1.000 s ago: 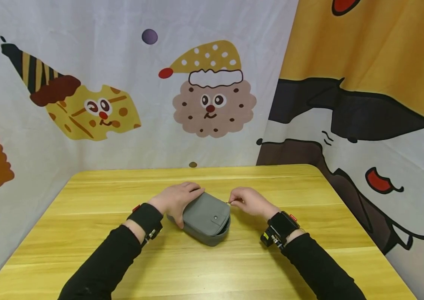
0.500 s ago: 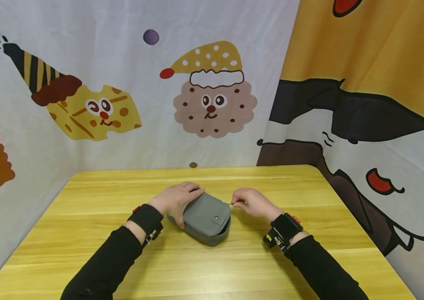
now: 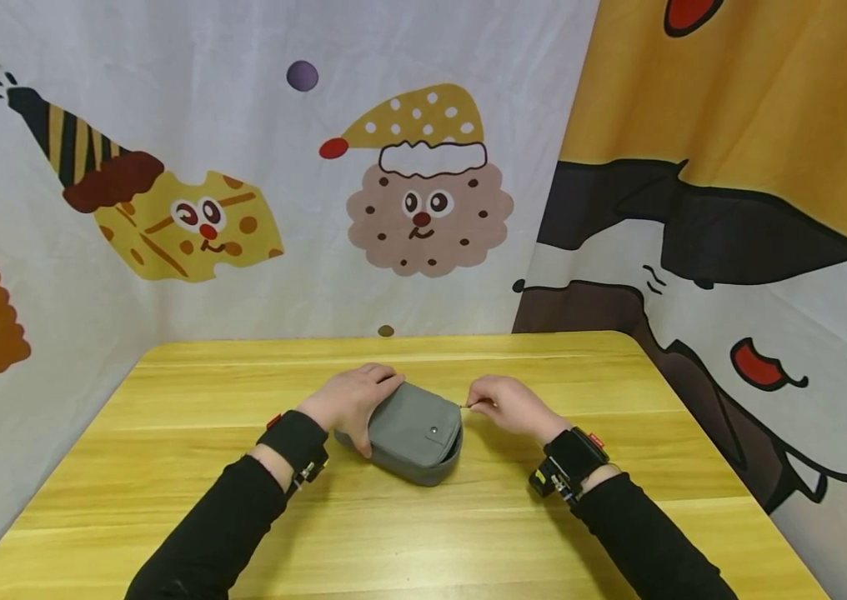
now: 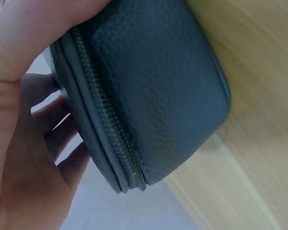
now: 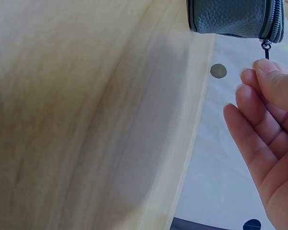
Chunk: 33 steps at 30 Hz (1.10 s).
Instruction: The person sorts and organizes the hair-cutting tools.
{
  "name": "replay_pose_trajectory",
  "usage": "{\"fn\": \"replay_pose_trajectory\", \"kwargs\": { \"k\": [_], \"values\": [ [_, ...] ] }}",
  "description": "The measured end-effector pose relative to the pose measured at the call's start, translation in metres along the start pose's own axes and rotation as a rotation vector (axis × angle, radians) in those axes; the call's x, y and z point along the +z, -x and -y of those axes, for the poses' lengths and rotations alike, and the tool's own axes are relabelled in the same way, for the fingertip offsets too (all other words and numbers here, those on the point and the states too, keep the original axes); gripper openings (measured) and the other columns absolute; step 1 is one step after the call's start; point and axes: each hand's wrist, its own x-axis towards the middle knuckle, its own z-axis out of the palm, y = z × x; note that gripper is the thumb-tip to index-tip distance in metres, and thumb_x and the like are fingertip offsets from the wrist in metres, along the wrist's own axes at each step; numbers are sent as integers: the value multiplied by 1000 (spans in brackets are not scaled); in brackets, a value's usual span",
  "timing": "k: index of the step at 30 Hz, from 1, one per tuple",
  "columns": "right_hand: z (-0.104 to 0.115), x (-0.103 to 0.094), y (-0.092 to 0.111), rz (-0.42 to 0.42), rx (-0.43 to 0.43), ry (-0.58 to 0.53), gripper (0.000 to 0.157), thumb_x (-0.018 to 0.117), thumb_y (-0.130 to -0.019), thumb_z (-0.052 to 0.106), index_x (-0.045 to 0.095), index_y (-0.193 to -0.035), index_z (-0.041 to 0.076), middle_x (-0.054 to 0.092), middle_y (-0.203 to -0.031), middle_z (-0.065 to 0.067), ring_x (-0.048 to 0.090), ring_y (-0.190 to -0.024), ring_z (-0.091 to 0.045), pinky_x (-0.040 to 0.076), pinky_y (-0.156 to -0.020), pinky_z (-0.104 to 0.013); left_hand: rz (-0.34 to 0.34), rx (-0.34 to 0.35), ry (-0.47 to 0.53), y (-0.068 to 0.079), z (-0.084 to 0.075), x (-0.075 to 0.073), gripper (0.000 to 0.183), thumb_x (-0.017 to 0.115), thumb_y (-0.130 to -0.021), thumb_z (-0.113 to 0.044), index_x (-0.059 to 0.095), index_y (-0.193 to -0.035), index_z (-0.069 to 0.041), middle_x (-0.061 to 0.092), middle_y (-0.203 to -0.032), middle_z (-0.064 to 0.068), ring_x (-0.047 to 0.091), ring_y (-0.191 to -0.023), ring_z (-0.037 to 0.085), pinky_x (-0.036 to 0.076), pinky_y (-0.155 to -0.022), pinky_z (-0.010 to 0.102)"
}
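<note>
A grey zippered case [image 3: 412, 425] of pebbled leather-like material lies on the table, a snap stud on its lid. At its front right corner the lid edge gapes a little. My left hand [image 3: 352, 404] grips the case's left end, thumb on the near side and fingers over the far side. In the left wrist view the zipper [image 4: 103, 100] runs along the case's side beside the thumb. My right hand [image 3: 509, 404] pinches the zipper pull [image 5: 266, 48] at the right corner between thumb and index finger; the other fingers are loosely bent.
The wood-grain table [image 3: 408, 533] has a rounded far edge. Behind it hangs a white curtain [image 3: 243, 308] with cartoon prints, and at the right a yellow and dark printed curtain [image 3: 731, 108]. Each wrist wears a black strap with a camera.
My right hand has shifted slightly to the right with the zipper pull. The case has turned or slid very slightly, while my left hand keeps its grip on it.
</note>
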Motion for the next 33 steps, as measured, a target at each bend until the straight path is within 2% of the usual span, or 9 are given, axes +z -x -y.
{"fn": "replay_pose_trajectory", "kwargs": {
  "k": [6, 11, 15, 20, 26, 33],
  "values": [
    [1, -1, 0, 9, 20, 15, 7, 71, -91, 5, 69, -89, 11, 65, -87, 5, 63, -82, -13, 53, -75, -30, 3, -32, 16, 1, -1, 1, 124, 95, -53, -52, 37, -153, -9, 39, -150, 13, 37, -137, 32, 42, -105, 44],
    [2, -2, 0, -8, 10, 26, 7, 71, -90, 4, 69, -89, 10, 64, -86, 4, 64, -81, -14, 54, -74, -31, -26, -29, 33, 4, -1, 1, 122, 95, -54, -51, 38, -152, -6, 41, -147, 15, 39, -136, 34, 41, -105, 46],
    [3, -3, 0, -18, 1, 27, 7, 72, -90, 3, 68, -88, 9, 64, -85, 4, 62, -79, -14, 53, -72, -31, -50, -25, 21, 5, -2, 1, 120, 94, -55, -52, 39, -151, -5, 43, -145, 15, 41, -134, 34, 40, -106, 47],
    [3, -5, 0, 9, 14, 33, 6, 70, -92, 5, 68, -90, 10, 65, -87, 3, 62, -80, -14, 53, -73, -31, -65, -19, 5, 6, -2, 1, 119, 93, -55, -53, 40, -150, -5, 45, -142, 15, 43, -131, 34, 39, -106, 48],
    [5, -7, 0, -8, 7, 51, 11, 71, -90, 2, 68, -88, 12, 64, -85, 4, 62, -78, -14, 53, -70, -31, -70, -43, -8, 5, -1, 1, 119, 91, -56, -57, 40, -150, -6, 46, -143, 16, 43, -132, 34, 38, -106, 49],
    [5, -8, 0, 17, 32, 46, 6, 70, -92, 4, 69, -91, 9, 65, -87, 3, 62, -80, -14, 53, -72, -31, -78, -58, -18, 5, -2, 1, 117, 91, -55, -59, 43, -148, -6, 47, -141, 16, 45, -130, 35, 38, -106, 51]
  ]
}}
